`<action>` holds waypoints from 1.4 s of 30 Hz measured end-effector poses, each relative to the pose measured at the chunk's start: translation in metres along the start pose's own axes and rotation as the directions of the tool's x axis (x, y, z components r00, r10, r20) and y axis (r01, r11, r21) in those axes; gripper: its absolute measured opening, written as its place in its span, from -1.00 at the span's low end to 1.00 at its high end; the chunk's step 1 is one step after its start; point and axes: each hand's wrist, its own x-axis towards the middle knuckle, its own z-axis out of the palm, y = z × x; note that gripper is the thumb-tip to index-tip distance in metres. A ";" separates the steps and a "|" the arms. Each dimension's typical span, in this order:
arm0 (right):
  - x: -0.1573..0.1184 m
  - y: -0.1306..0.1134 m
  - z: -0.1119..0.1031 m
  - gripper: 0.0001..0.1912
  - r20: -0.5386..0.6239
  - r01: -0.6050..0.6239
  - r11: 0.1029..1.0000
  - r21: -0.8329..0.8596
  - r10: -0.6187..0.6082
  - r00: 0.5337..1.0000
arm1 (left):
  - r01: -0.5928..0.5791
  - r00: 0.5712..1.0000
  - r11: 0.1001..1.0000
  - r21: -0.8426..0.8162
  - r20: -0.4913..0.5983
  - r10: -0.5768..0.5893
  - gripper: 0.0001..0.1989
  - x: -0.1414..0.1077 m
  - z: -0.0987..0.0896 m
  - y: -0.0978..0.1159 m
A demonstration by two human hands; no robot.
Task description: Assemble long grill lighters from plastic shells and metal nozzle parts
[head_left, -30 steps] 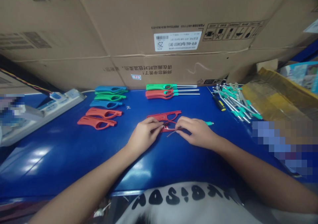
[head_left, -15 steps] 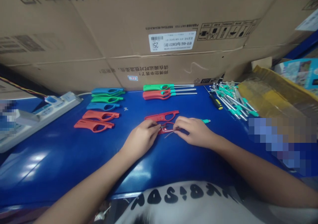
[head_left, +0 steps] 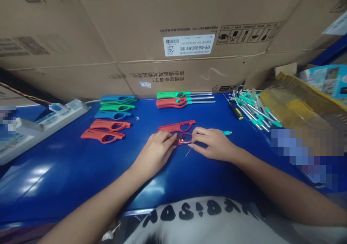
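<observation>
"Where's the work lying?"

"A long red plastic lighter shell [head_left: 176, 127] lies flat on the glossy blue table [head_left: 62, 190], with a small red loop-shaped piece [head_left: 182, 141] touching its lower edge."

"And the fingers?"

"The left hand [head_left: 157, 152] has its fingers [head_left: 168, 138] over the loop. The right hand [head_left: 214, 144] has its fingers [head_left: 197, 137] curled at the loop's end, above a thin metal wire [head_left: 187, 152]. Clenched or merely resting, I cannot tell."

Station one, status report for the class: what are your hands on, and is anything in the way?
Left hand and right hand on red plastic lighter parts. Thin wire below right hand. Teal tip showing past right hand.
</observation>
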 end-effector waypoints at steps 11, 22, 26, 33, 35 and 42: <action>0.002 0.000 0.005 -0.95 -0.073 -0.192 0.963 0.189 0.209 0.975 | -0.070 0.992 0.955 -0.288 -0.125 0.035 -0.69 0.002 0.014 0.000; 0.003 0.010 0.015 -0.86 -0.090 -0.132 0.960 0.245 0.158 0.983 | -0.116 0.983 0.945 -0.305 -0.172 0.065 -0.72 0.005 0.019 -0.003; 0.003 0.009 0.015 -0.86 -0.097 -0.122 0.960 0.252 0.150 0.984 | -0.130 0.985 0.953 -0.273 -0.145 0.092 -0.73 0.004 0.018 -0.003; 0.001 0.001 0.001 -0.89 -0.020 -0.061 0.981 0.187 0.066 0.998 | -0.100 0.992 0.994 -0.049 -0.079 0.096 -0.72 0.001 0.013 0.008; 0.000 0.002 -0.003 -0.90 0.037 -0.004 0.987 0.161 -0.002 0.999 | -0.101 0.992 0.995 -0.003 -0.077 0.100 -0.72 0.001 0.012 0.010; -0.001 0.007 -0.004 -0.92 0.071 0.025 0.995 0.101 -0.033 0.997 | -0.129 0.987 0.980 -0.149 -0.114 0.113 -0.72 0.000 0.013 0.001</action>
